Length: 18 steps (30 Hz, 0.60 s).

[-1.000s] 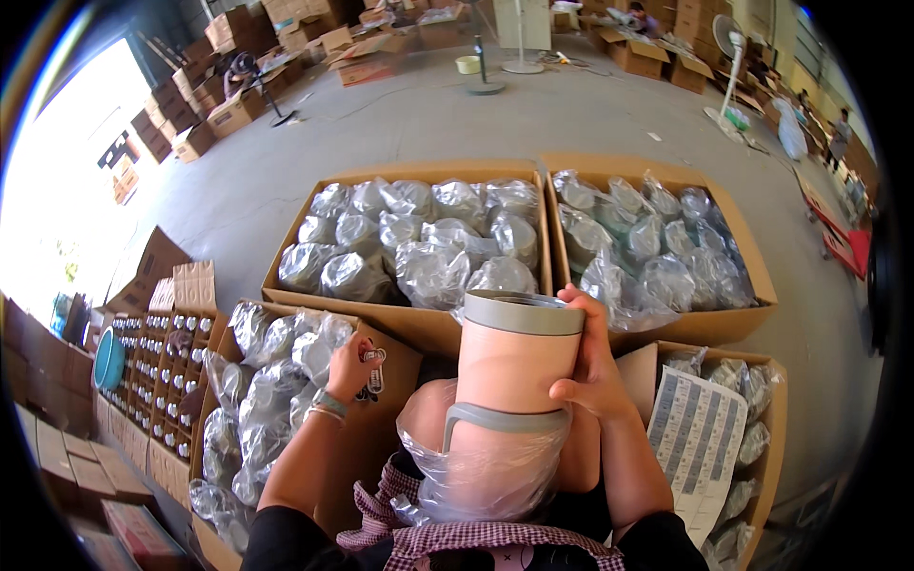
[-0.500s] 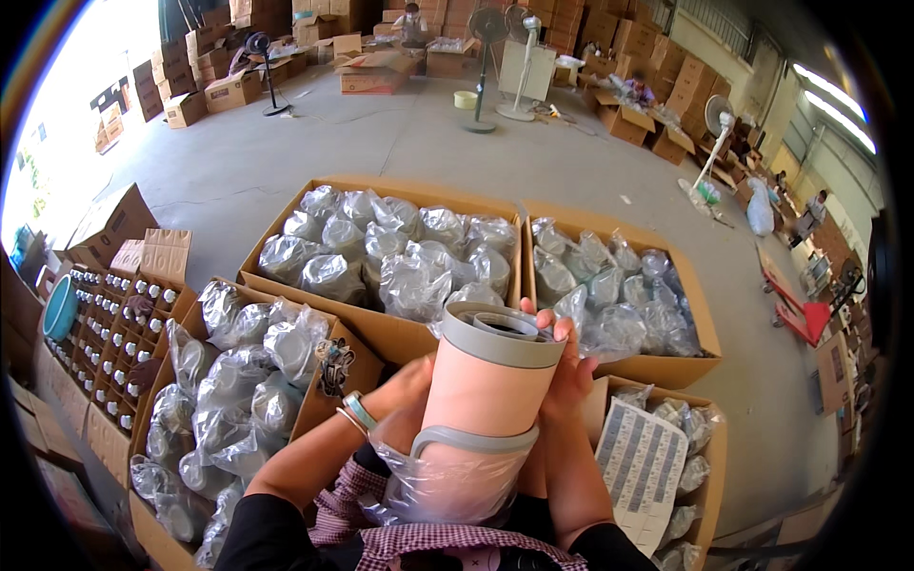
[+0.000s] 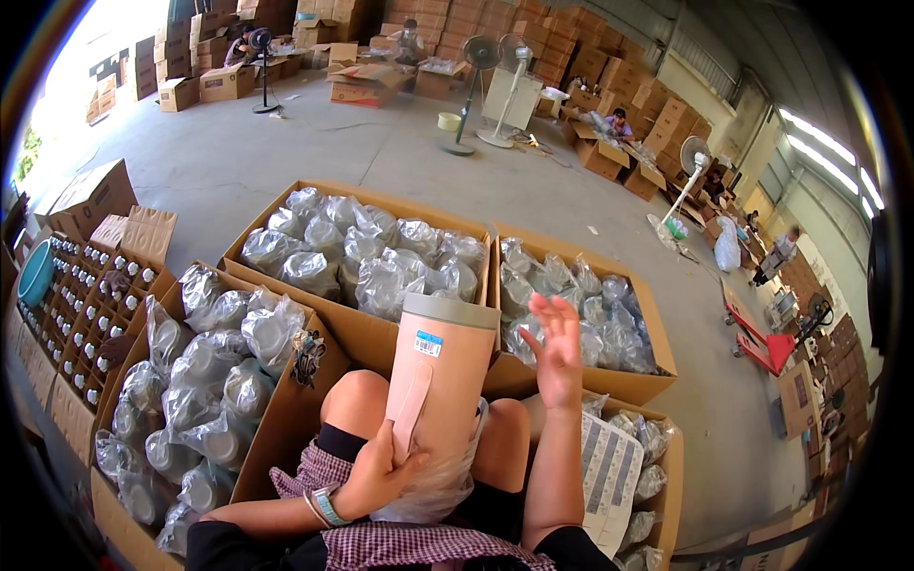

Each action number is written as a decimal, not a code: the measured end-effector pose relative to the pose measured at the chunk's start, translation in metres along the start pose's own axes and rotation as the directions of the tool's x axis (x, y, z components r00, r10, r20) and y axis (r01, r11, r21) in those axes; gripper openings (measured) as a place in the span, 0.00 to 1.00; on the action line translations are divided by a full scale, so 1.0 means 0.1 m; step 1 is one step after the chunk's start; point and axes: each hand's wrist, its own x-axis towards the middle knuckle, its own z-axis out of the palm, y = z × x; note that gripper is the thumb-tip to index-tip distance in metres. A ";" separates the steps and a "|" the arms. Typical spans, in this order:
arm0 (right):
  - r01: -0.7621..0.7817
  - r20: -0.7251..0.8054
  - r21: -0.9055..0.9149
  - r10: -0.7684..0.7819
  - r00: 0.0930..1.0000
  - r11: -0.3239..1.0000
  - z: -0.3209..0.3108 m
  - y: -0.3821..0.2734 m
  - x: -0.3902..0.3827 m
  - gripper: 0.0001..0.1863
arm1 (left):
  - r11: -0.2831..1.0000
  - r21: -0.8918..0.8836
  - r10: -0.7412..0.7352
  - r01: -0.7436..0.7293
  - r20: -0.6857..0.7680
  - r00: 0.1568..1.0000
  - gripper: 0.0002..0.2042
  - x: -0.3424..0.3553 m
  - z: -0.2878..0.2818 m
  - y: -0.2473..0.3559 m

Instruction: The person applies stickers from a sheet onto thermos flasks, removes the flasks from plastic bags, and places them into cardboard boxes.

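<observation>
A tall pink tumbler (image 3: 443, 366) with a grey rim tilts slightly in front of my knees. My left hand (image 3: 381, 471) grips its lower left side, around the base of a flat pink handle (image 3: 411, 404). A small blue and white sticker (image 3: 428, 344) faces me near the top. Crumpled clear plastic (image 3: 447, 490) wraps the tumbler's lower part. To the right of it, my right hand (image 3: 557, 352) is raised with spread fingers, apart from the tumbler and holding nothing.
Open cartons of plastic-wrapped tumblers stand around me: a left carton (image 3: 286, 414), a back carton (image 3: 357, 330) and a right carton (image 3: 619, 383). A printed sheet (image 3: 609, 466) lies at lower right. Beyond are a teal basin (image 3: 36, 274), red pallet jack (image 3: 776, 347), fans and several people.
The tumbler has been turned, so its sticker and pink handle now show. My right hand has let go and lifted away. My left hand has moved down its side.
</observation>
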 end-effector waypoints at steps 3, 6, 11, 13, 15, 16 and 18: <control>-0.090 0.185 -0.095 0.107 0.977 0.991 0.40 -0.13 -0.01 0.44 | 0.988 0.152 0.015 -0.023 0.054 0.998 0.26 -0.05 0.09 -0.01; -0.025 0.210 -0.287 0.089 0.974 0.957 0.30 -0.04 0.09 0.36 | 0.956 0.240 0.141 -0.167 0.121 0.982 0.27 -0.07 0.20 -0.11; -0.046 0.071 -0.318 0.072 0.995 0.947 0.32 0.11 0.00 0.32 | 0.806 0.502 0.109 -0.313 0.393 0.913 0.22 0.10 -0.13 0.25; 0.072 0.092 -0.456 -0.033 0.995 0.887 0.34 0.12 -0.02 0.33 | 0.652 0.613 0.208 -0.446 0.421 0.883 0.15 0.41 -0.37 0.55; 0.124 0.100 -0.536 -0.083 0.992 0.835 0.38 0.12 -0.04 0.34 | 0.585 0.691 0.400 -0.424 0.209 0.892 0.09 0.74 -0.46 0.67; 0.130 0.104 -0.536 -0.087 0.991 0.834 0.44 0.09 -0.04 0.35 | 0.582 0.666 0.515 -0.467 0.142 0.845 0.08 0.90 -0.49 0.70; 0.172 0.122 -0.554 -0.125 0.985 0.814 0.48 0.09 -0.02 0.35 | 0.560 0.586 0.661 -0.586 0.111 0.742 0.12 1.23 -0.44 0.70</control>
